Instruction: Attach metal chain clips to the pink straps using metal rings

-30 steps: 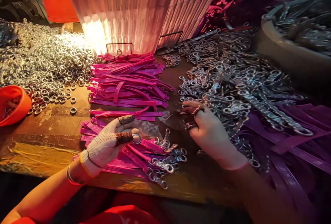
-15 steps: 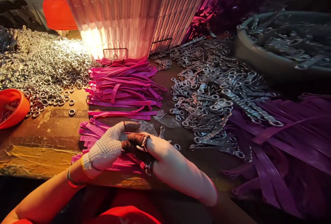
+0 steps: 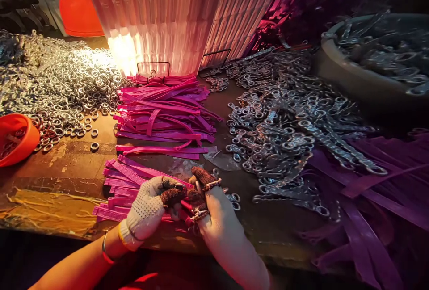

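In the head view, my left hand (image 3: 149, 205), in a dotted white glove with dark fingertips, is closed with thumb and finger pinched on what looks like a small metal ring (image 3: 181, 187). Close beside it, my right hand (image 3: 214, 205), with brown knitted covers on its fingers, is curled round a pink strap (image 3: 186, 212) that shows between the hands. The fingers hide much of the strap. Beneath and behind the hands lies a row of pink straps (image 3: 122, 182). Farther back is a larger pile of pink straps (image 3: 164, 107).
A heap of metal rings (image 3: 67, 84) spreads at left, by an orange bowl (image 3: 20, 140). Twisted metal links (image 3: 278, 120) lie at right, near a large tub (image 3: 338, 57). Purple straps (image 3: 362, 209) lie right front. A ribbed panel (image 3: 157, 17) and red lamp (image 3: 80, 13) stand behind.
My hands have moved down and slightly right, and have come a little apart. The right hand has turned more upright. The whole view has shifted slightly.
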Motion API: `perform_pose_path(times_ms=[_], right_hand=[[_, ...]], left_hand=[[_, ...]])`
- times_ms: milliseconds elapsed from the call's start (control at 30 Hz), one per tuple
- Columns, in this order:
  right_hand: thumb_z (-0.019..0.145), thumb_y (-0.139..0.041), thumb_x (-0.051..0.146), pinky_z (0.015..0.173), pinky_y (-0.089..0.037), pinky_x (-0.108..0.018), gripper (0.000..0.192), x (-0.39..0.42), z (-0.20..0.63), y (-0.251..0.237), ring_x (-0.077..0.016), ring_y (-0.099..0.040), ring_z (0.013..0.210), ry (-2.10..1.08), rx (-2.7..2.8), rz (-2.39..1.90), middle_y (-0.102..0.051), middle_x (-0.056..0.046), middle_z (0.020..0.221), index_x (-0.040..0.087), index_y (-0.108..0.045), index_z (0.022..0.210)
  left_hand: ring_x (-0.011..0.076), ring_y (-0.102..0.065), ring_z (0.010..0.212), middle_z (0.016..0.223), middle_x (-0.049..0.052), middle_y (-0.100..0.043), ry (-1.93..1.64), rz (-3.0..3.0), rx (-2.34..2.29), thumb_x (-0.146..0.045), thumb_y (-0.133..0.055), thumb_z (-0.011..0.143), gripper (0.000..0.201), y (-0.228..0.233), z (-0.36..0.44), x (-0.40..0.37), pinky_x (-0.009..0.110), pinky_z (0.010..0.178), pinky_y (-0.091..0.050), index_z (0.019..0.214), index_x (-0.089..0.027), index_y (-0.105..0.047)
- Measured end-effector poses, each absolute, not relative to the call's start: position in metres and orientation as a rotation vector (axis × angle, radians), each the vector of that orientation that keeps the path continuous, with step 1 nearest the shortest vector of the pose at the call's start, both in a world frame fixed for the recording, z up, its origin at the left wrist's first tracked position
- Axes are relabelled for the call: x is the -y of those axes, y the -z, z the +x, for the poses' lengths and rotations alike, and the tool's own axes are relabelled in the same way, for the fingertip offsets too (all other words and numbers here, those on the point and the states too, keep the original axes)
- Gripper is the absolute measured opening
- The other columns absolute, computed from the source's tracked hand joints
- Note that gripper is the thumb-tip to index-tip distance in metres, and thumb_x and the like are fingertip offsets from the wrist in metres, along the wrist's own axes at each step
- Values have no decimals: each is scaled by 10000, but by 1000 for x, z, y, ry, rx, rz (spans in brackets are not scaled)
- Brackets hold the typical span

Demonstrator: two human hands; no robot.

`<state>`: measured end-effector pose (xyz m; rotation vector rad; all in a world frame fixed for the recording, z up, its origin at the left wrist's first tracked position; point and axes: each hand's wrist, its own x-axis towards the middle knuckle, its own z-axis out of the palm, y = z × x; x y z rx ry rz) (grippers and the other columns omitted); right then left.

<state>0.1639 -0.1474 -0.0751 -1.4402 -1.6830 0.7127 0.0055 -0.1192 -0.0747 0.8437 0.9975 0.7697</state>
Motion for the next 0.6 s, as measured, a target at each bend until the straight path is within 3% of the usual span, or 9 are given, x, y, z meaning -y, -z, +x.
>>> perform_pose_path(times_ms=[67, 167, 333, 433, 533, 600], right_hand=[[819, -480, 95, 978, -494, -418, 485, 145, 174, 66, -257, -591, 1130, -746, 1791, -1422, -624, -119, 1204, 211, -571, 1282], [821, -457, 63, 876, -526, -348, 406, 141, 185, 53, -223, -634, 980, -874, 1864, -1436, -669, -76, 1061, 227, -655, 1134], [752, -512, 69, 784, -498, -338, 448, 134, 188, 52, -237, -612, 897, -624, 2150, -1440, -653, -105, 1044, 187, -636, 1166], [729, -532, 92, 689, -432, -305, 261, 131, 186, 51, -209, -581, 785, -545, 2333, -1416, -656, -89, 922, 164, -660, 945], [724, -576, 175, 594, -315, -311, 35, 129, 190, 45, -173, -508, 641, -453, 2423, -1401, -628, -47, 738, 185, -609, 719], [710, -611, 255, 568, -239, -329, 79, 127, 196, 43, -156, -444, 571, -356, 2478, -1341, -594, -30, 650, 194, -589, 664]], left_hand=[[99, -549, 485, 611, -5, -622, -689, 968, -1050, -415, -694, 834, 288, 71, -2, 112, 207, 472, -440, 855, -134, -637], [101, -524, 497, 582, -6, -591, -575, 1215, -1127, -409, -615, 882, 280, 65, -11, 103, 203, 469, -400, 849, -135, -662], [134, -558, 654, 746, 39, -677, -436, 1689, -1068, -162, -535, 847, 153, 57, -13, 93, 243, 608, -425, 810, -131, -681], [139, -539, 693, 806, 40, -676, -339, 1750, -939, -119, -504, 815, 166, 52, -13, 86, 250, 641, -416, 849, -131, -666], [109, -481, 617, 698, -5, -596, -253, 1688, -915, -105, -476, 769, 132, 45, -11, 82, 219, 565, -359, 785, -146, -600], [94, -441, 576, 641, -21, -541, -252, 1637, -940, -109, -455, 747, 101, 42, -6, 81, 206, 526, -320, 732, -156, -543]])
